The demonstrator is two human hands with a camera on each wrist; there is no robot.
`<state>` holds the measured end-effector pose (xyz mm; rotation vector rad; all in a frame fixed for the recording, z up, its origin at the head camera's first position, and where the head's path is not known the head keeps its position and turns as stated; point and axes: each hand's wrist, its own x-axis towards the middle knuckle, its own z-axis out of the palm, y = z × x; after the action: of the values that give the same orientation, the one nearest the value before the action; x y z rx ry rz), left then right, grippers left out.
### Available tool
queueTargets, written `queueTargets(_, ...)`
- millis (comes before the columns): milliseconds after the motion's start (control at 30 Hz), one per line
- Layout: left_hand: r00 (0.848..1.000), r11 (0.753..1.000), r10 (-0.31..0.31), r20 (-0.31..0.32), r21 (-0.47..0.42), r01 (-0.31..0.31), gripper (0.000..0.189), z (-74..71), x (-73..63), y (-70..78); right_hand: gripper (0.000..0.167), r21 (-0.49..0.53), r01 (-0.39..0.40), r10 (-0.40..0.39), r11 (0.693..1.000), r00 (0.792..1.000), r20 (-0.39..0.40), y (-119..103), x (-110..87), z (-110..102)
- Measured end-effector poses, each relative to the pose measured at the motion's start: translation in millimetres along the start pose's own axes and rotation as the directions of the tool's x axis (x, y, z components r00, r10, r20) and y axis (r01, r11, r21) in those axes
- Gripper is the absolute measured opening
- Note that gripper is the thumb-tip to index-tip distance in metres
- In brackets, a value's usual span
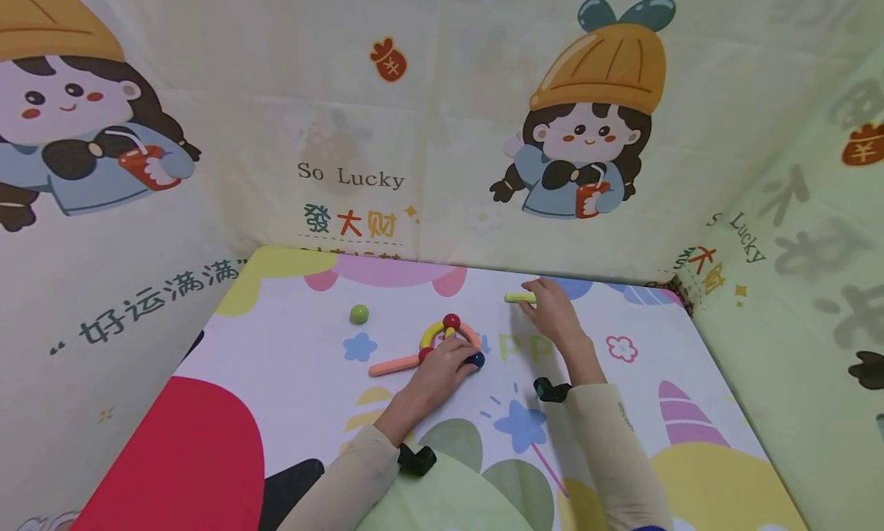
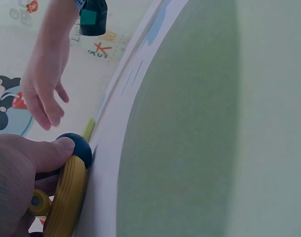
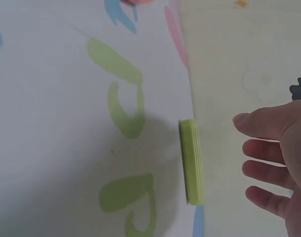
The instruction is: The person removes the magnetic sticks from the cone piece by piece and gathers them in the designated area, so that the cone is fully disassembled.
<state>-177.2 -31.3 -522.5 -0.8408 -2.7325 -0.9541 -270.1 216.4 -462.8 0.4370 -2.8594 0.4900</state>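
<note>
Three balls [image 1: 452,321] link the ring [image 1: 430,334] the left hand [image 1: 442,364] pinches; one loose stick [image 3: 192,163] lies near spread fingers [image 3: 268,174] of the right hand [image 1: 555,314].

A plain beige left sleeve [image 1: 348,477] is worn in the lower middle of the head view; a matching right sleeve [image 1: 615,446] is worn at lower right, with small dark print [image 1: 625,417] placed near its cuff. A stubby black left wrist camera [image 1: 417,460] and right wrist camera [image 1: 552,390] are worn, the latter marked with a green square [image 2: 88,18].
</note>
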Motion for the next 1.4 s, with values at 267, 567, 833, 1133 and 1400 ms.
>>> queueTargets(267, 1.000, 1.000, 0.001, -0.004, 0.019, -0.001, 0.037, 1.6, 0.6, -0.7, 0.038, 0.046, -0.002, 0.003, 0.999, 1.000, -0.010, -16, -15.2, 7)
queueTargets(567, 0.996, 0.997, 0.052, -0.078, 0.060, -0.047, 0.030, -7.4, 1.6, -0.4, 0.039, 0.108, -0.032, 0.031, 0.994, 0.999, 0.013, -40, -28.9, 15)
queueTargets(833, 0.975, 0.999, 0.042, -0.220, 0.019, -0.039, 0.027, -25.9, 0.2, -5.2, 0.041, 0.176, -0.094, 0.083, 0.980, 0.994, 0.070, -61, -35.0, 22)
queueTargets(1133, 0.959, 1.000, -0.029, -0.281, 0.001, 0.030, 0.022, -38.6, -2.0, -22.8, 0.042, 0.211, -0.100, 0.083, 0.972, 0.993, 0.086, -82, -41.6, 33)
queueTargets(1400, 0.965, 0.992, -0.095, -0.245, 0.063, 0.114, 0.023, -42.9, -3.6, -34.6, 0.041, 0.193, 0.007, -0.020, 0.981, 0.998, 0.065, -97, -47.3, 41)
